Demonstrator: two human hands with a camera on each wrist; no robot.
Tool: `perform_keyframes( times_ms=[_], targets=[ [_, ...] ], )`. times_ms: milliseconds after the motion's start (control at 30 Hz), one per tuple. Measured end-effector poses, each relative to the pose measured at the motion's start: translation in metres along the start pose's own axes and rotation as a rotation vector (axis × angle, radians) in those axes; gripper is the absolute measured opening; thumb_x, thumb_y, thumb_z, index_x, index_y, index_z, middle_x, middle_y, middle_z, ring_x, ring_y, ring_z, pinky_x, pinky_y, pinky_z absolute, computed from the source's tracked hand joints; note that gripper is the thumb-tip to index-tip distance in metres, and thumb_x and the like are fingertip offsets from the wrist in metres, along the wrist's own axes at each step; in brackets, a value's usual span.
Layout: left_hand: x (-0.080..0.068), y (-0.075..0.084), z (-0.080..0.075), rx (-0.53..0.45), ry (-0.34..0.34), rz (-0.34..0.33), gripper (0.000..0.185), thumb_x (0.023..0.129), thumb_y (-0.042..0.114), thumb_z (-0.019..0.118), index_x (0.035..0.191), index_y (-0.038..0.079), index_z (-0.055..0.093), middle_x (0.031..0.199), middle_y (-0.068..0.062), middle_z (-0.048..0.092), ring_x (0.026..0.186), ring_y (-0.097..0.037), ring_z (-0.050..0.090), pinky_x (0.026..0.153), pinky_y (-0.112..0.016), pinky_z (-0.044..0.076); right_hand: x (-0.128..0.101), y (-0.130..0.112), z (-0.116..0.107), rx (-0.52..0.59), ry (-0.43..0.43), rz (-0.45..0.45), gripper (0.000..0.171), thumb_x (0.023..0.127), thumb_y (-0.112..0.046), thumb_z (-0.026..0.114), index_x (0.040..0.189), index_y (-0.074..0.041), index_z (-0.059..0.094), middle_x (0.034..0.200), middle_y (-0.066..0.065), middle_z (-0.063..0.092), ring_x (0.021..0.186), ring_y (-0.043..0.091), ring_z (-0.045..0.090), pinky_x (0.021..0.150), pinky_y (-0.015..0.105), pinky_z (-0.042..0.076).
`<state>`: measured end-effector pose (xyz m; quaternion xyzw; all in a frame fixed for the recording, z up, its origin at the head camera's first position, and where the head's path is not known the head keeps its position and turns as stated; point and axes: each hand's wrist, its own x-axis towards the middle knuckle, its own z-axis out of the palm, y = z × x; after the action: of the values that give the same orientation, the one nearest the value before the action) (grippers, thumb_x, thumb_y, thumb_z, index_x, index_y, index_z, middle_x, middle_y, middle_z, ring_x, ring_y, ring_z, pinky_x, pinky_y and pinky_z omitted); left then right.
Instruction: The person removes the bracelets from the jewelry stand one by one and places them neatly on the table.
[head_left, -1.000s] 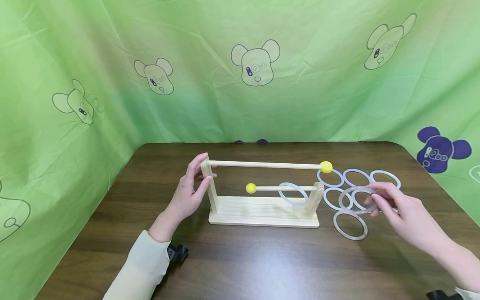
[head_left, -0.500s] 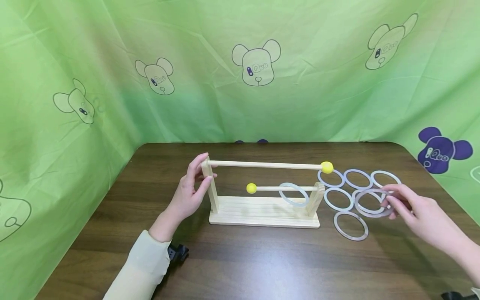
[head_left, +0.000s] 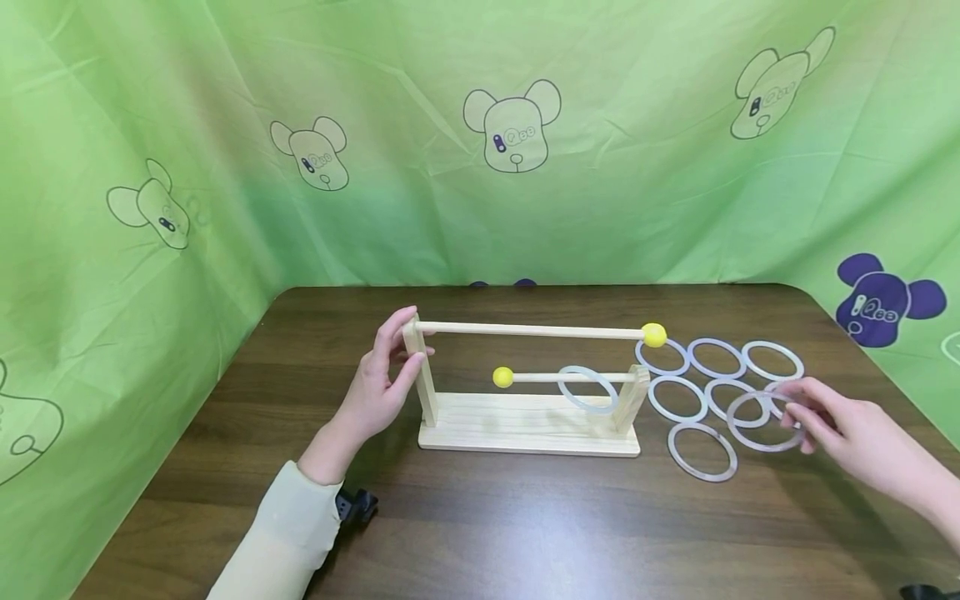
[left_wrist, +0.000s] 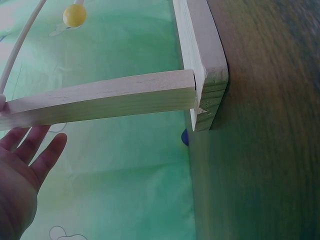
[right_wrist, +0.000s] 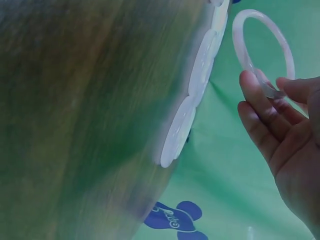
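Observation:
A pale wooden stand (head_left: 517, 425) has two posts. A long rod with a yellow ball (head_left: 654, 335) extends from the tall left post (left_wrist: 110, 100), a shorter one from the low right post (head_left: 632, 398). One whitish ring (head_left: 597, 410) hangs on the shorter rod. My left hand (head_left: 372, 392) holds the tall post near its top, thumb in front and fingers behind. To the right, my right hand (head_left: 862, 433) pinches a translucent ring (right_wrist: 238, 37) by its edge between thumb and fingers. That ring is raised off the table, overlapping others in the head view.
Several similar rings (head_left: 708, 478) lie flat on the brown wooden table (head_left: 487, 533), right of the stand. A green cloth (head_left: 405, 208) with printed bear heads hangs behind and at the sides. A black strap device (head_left: 356, 506) is on the left wrist.
My right hand has moved right and slightly nearer with the pinched ring, uncovering another ring lying on the table. The left hand and stand have stayed put.

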<state>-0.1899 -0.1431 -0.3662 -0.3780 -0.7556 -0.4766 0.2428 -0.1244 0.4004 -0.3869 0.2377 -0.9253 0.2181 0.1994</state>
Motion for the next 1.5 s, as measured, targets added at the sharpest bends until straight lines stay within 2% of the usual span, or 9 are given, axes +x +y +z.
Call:
perform_keyframes(
  times_ms=[167,333,467,667,967,1233,1500],
  targets=[
    [0.0,0.0,0.0,-0.002,0.003,0.001,0.056,0.093,-0.012,0.053,0.142,0.003,0.031,0.115,-0.016,0.062,0.092,-0.029,0.067,0.081,-0.039,0.053,-0.003,0.006,0.0,0.023,-0.038,0.01,0.025,0.092,0.013,0.054,0.105,-0.008,0.054,0.073,-0.017,0.056,0.052,-0.001,0.051,0.049,0.015,0.037],
    [-0.001,-0.001,0.0,-0.001,0.003,-0.007,0.057,0.094,-0.011,0.053,0.144,0.007,0.031,0.116,-0.015,0.062,0.093,-0.026,0.067,0.081,-0.038,0.053,-0.006,0.012,0.0,0.041,-0.088,0.032,0.023,0.093,0.011,0.053,0.105,-0.008,0.054,0.072,-0.018,0.056,0.053,-0.001,0.051,0.049,0.015,0.038],
    [-0.001,-0.001,0.0,0.001,0.001,-0.007,0.058,0.094,-0.011,0.053,0.144,0.008,0.031,0.116,-0.015,0.062,0.092,-0.031,0.067,0.081,-0.039,0.053,-0.009,0.016,0.0,0.058,-0.125,0.058,0.022,0.093,0.01,0.054,0.103,-0.009,0.055,0.073,-0.018,0.057,0.052,0.0,0.051,0.049,0.016,0.038],
    [0.0,0.0,0.0,0.003,-0.005,-0.006,0.059,0.093,-0.011,0.054,0.143,0.008,0.03,0.116,-0.016,0.062,0.093,-0.032,0.067,0.082,-0.041,0.053,-0.013,0.024,0.002,0.004,-0.156,0.058,0.019,0.087,0.005,0.066,0.099,-0.009,0.061,0.073,-0.023,0.056,0.054,-0.004,0.049,0.048,0.018,0.036],
    [0.0,0.0,0.0,-0.004,-0.006,-0.009,0.057,0.093,-0.011,0.054,0.142,0.004,0.03,0.116,-0.016,0.062,0.093,-0.029,0.067,0.081,-0.04,0.053,-0.012,0.035,0.009,-0.02,-0.135,0.004,0.03,0.07,0.005,0.078,0.086,-0.015,0.063,0.075,-0.024,0.054,0.064,-0.007,0.049,0.053,0.013,0.037],
    [-0.001,0.0,-0.001,0.006,-0.002,-0.008,0.058,0.093,-0.011,0.054,0.143,0.006,0.03,0.115,-0.017,0.062,0.093,-0.03,0.067,0.081,-0.042,0.053,-0.009,0.036,0.012,-0.066,-0.162,0.027,0.03,0.069,0.004,0.079,0.082,-0.018,0.062,0.074,-0.025,0.055,0.063,-0.008,0.048,0.053,0.018,0.037],
    [-0.001,0.001,0.0,0.009,-0.002,-0.003,0.059,0.093,-0.011,0.054,0.144,0.008,0.03,0.115,-0.017,0.062,0.093,-0.029,0.067,0.082,-0.04,0.053,-0.006,0.031,0.015,-0.123,-0.191,0.08,0.028,0.072,-0.002,0.08,0.081,-0.021,0.061,0.073,-0.025,0.051,0.058,-0.007,0.04,0.05,0.025,0.034]
  ],
)
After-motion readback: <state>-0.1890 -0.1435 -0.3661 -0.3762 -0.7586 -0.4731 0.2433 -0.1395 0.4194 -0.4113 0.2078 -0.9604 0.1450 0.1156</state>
